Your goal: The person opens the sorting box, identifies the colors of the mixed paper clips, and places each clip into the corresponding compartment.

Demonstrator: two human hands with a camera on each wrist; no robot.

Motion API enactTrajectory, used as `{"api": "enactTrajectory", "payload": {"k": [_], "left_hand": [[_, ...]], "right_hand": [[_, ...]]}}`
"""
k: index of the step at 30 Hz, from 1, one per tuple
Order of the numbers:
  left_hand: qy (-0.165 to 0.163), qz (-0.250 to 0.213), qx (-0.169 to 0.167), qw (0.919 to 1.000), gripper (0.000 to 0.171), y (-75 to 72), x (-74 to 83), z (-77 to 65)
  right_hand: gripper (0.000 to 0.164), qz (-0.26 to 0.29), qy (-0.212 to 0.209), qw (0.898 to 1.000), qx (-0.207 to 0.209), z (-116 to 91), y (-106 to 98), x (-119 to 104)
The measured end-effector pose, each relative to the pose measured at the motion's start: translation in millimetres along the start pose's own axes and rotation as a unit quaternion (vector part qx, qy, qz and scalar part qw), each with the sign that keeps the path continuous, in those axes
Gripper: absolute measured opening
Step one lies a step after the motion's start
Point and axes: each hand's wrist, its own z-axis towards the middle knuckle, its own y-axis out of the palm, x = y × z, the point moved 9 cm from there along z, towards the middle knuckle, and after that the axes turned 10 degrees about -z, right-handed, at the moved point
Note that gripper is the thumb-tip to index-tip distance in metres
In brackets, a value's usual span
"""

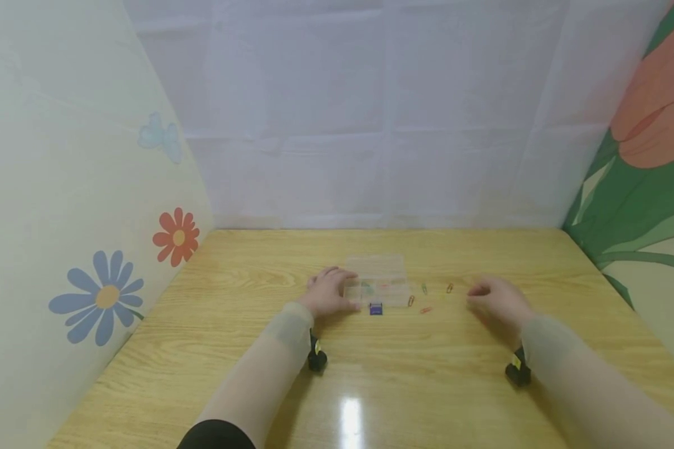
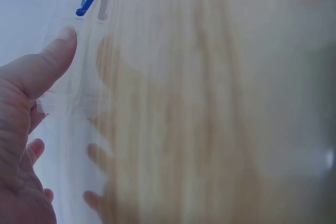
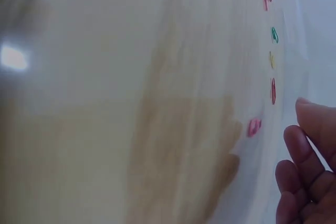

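My left hand (image 1: 330,293) grips the left end of a clear plastic box (image 1: 390,298), the thumb (image 2: 65,38) on its near wall and fingers toward the far side. The box's lid (image 1: 375,265) lies back behind it, and a blue latch (image 1: 376,308) sits at its front. Something green and something reddish show through the box. My right hand (image 1: 500,301) hovers to the right of several loose paper clips, fingers loosely bent, with nothing visible between them. A pink paper clip (image 3: 254,127), blurred, lies near its fingertips.
Right of the box lie a green paper clip (image 1: 424,289), a dark red paper clip (image 1: 450,288), a red paper clip (image 1: 411,300) and an orange-pink paper clip (image 1: 425,310). A yellow paper clip (image 3: 271,60) shows too. White cloth (image 1: 382,125) hangs behind the wooden table (image 1: 404,374).
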Motion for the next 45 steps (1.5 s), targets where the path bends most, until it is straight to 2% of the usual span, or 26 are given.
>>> {"api": "enactTrajectory", "payload": {"k": [6, 14, 19, 33, 45], "left_hand": [[-0.002, -0.002, -0.004, 1.0, 0.077, -0.7, -0.8, -0.9], [-0.001, -0.003, -0.005, 1.0, 0.077, -0.5, -2.6, -0.6], [0.0, -0.009, -0.005, 0.9999, 0.077, -0.7, -2.5, -1.3], [-0.001, -0.012, -0.005, 0.9999, 0.077, 0.7, -4.0, 0.5], [0.0, -0.018, -0.005, 0.9998, 0.077, 0.1, -1.9, -0.3]], "right_hand": [[0.03, 0.021, 0.036, 0.999, -0.026, -4.9, 4.0, 12.5], [0.027, -0.05, 0.031, 0.997, -0.048, -8.4, 7.4, 20.8], [0.026, -0.074, 0.037, 0.995, -0.058, -10.8, 8.4, 22.1], [0.016, -0.083, 0.019, 0.995, -0.052, -9.5, 8.5, 12.7], [0.015, -0.07, 0.017, 0.996, -0.05, -11.8, 10.4, 12.5]]}}
